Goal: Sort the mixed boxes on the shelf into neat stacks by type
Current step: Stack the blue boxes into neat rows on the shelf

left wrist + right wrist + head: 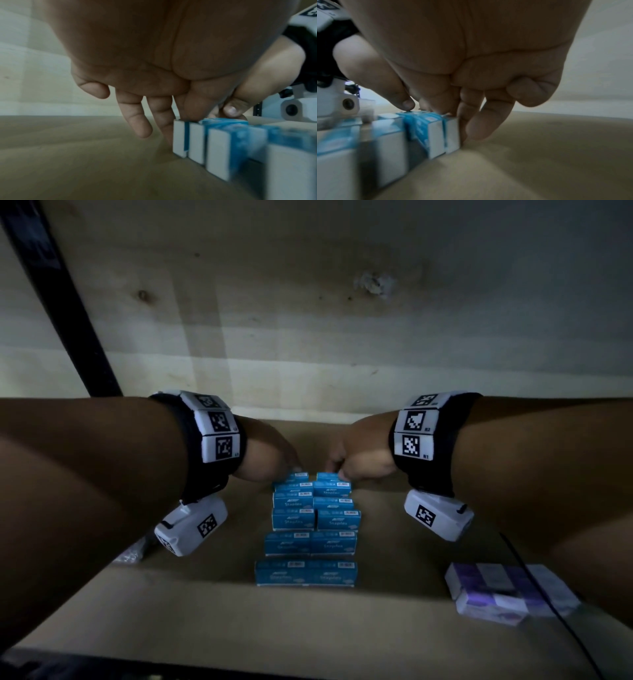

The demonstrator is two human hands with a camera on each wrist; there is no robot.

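Note:
Blue staple boxes [306, 529] stand in two side-by-side rows down the middle of the shelf [205, 618]. My left hand [295, 468] is at the far end of the left row. Its fingers [142, 121] reach down behind the last box [179, 139] and its thumb presses on the top edge. My right hand [337, 469] mirrors it on the right row. Those fingers [481, 121] lie against the back of the last box [453, 134], with the thumb on top. The two hands nearly meet.
Purple-and-white boxes [496, 590] lie in a loose pile at the front right, with a black cable [551, 607] running over them. Something small and plastic-wrapped [132, 553] sits at the left under my forearm. A black upright post [58, 302] stands at the left, and a pale back wall is close behind.

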